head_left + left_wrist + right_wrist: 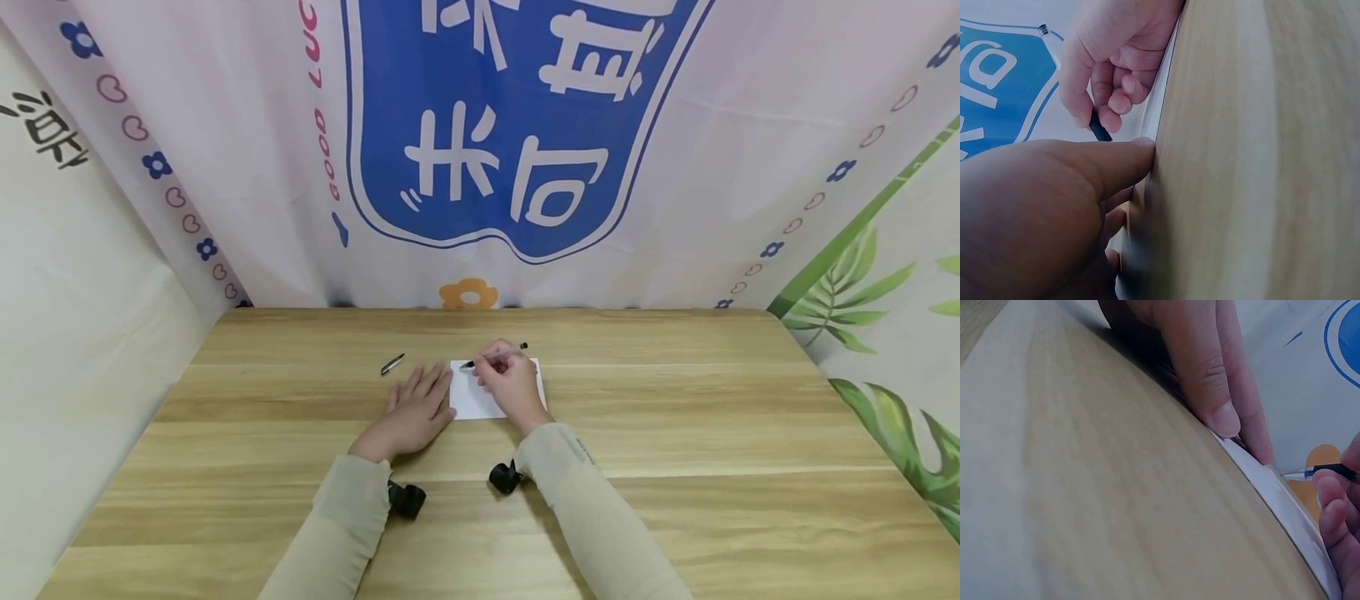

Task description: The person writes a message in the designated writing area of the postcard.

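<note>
Near the middle of the wooden table (697, 442), a small white sheet of paper (474, 402) lies flat between the two hands. Taking the paper as the centre of a clock seen from the head camera, the left hand (411, 417) rests between eight and nine, fingers straight and spread, with the thumb touching the paper's near left corner. At three o'clock the right hand (513, 389) lies over the sheet, its thumb and fingers curled around a pen (513, 351). The pen slants, its dark end towards two and its nib over the paper's ten o'clock part; whether the nib touches the sheet I cannot tell. Between nine and ten, on the bare table, lies a pen cap (392, 364), apart from the left fingertips. Black wrist cameras (409, 501) show at seven and six, beside the pale sleeves (341, 500). Beyond the table's edge, at twelve, hangs a white curtain (712, 183) with a blue emblem (390, 79).
</note>
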A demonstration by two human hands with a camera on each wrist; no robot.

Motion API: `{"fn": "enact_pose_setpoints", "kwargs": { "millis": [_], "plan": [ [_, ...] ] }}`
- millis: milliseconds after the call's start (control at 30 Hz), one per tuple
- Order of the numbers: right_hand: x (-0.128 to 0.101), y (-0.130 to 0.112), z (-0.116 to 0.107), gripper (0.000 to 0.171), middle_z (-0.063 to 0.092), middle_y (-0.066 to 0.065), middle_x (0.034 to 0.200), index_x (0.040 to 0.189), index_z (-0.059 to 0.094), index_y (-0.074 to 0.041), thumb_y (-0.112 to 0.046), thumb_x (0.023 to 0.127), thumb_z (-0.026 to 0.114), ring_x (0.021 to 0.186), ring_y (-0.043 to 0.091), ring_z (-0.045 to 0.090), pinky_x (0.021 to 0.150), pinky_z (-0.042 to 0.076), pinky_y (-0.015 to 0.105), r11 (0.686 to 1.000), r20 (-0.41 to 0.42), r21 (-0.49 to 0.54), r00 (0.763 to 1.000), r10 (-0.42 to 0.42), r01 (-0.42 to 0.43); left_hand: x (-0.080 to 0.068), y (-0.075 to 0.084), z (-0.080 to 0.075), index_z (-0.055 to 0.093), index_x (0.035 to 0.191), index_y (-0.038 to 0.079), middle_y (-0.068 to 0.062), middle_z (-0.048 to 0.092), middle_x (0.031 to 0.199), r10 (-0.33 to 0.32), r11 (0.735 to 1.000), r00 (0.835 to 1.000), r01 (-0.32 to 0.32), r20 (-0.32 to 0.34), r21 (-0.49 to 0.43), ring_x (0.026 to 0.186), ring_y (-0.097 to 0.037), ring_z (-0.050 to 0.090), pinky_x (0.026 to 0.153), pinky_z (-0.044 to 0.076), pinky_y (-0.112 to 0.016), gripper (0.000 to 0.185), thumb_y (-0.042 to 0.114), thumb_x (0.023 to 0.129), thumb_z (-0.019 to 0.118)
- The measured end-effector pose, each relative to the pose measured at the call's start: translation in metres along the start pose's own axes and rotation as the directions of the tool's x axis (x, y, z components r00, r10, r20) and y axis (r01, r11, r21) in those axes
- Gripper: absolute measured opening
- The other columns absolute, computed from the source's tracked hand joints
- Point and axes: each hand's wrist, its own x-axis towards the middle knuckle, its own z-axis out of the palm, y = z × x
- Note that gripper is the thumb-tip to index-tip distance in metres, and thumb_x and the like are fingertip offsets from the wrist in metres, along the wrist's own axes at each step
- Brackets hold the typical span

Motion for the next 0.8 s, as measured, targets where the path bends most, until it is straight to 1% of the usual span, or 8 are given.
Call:
{"fn": "enact_pose_setpoints", "kwargs": {
  "millis": [100,233,300,367,467,800],
  "plan": [
    [0.000,-0.001,0.000,0.008,0.065,0.003,0.074,0.083,0.064,-0.008,-0.010,0.090,0.061,0.061,0.017,0.061,0.053,0.052,0.028,1.000,0.009,0.008,1.000,0.005,-0.006,-0.001,0.000,0.000,0.016,0.151,0.010,-0.010,0.005,0.157,0.000,1.000,1.000,0.000,0.002,-0.006,0.142,-0.035,-0.006,0.105,-0.005,-0.064,0.062,0.036,0.100,0.042],
    [-0.004,-0.019,-0.002,0.009,0.066,0.011,0.077,0.085,0.063,-0.002,-0.007,0.091,0.059,0.065,0.023,0.063,0.055,0.053,0.027,1.000,0.034,0.016,0.999,0.023,-0.024,-0.001,0.000,-0.001,0.017,0.151,0.010,-0.011,0.005,0.157,0.003,1.000,1.000,-0.003,0.001,-0.012,0.142,-0.036,-0.005,0.105,-0.005,-0.064,0.062,0.035,0.100,0.042],
    [-0.007,-0.030,-0.004,0.012,0.066,0.016,0.080,0.088,0.062,0.004,-0.007,0.092,0.059,0.067,0.028,0.063,0.056,0.052,0.025,0.999,0.051,0.013,0.998,0.029,-0.030,-0.001,0.000,-0.001,0.017,0.151,0.010,-0.011,0.005,0.157,0.004,1.000,1.000,-0.004,0.001,-0.012,0.142,-0.036,-0.005,0.105,-0.005,-0.064,0.062,0.035,0.100,0.042],
    [-0.010,-0.038,-0.005,0.016,0.065,0.019,0.082,0.090,0.062,0.007,-0.009,0.092,0.058,0.070,0.032,0.063,0.057,0.052,0.024,1.000,0.062,0.006,0.998,0.028,-0.028,-0.001,0.001,-0.001,0.017,0.151,0.010,-0.011,0.005,0.157,0.003,1.000,1.000,-0.003,0.000,-0.013,0.142,-0.035,-0.005,0.105,-0.005,-0.064,0.062,0.035,0.100,0.042],
    [-0.011,-0.041,-0.005,0.019,0.065,0.020,0.083,0.091,0.061,0.008,-0.010,0.093,0.058,0.071,0.033,0.063,0.058,0.052,0.023,1.000,0.069,-0.008,0.997,0.030,-0.029,-0.001,0.001,-0.001,0.017,0.151,0.010,-0.010,0.005,0.157,-0.001,1.000,1.000,0.001,-0.001,-0.010,0.142,-0.035,-0.005,0.105,-0.005,-0.064,0.062,0.035,0.100,0.042],
    [-0.012,-0.043,-0.006,0.018,0.065,0.018,0.081,0.092,0.062,0.009,-0.009,0.092,0.058,0.069,0.033,0.062,0.056,0.050,0.022,0.999,0.072,-0.016,0.997,0.031,-0.030,-0.001,0.000,-0.001,0.018,0.151,0.009,-0.011,0.005,0.157,0.000,1.000,1.000,0.000,-0.001,-0.009,0.142,-0.035,-0.005,0.105,-0.005,-0.064,0.062,0.035,0.100,0.042]
  ]
}}
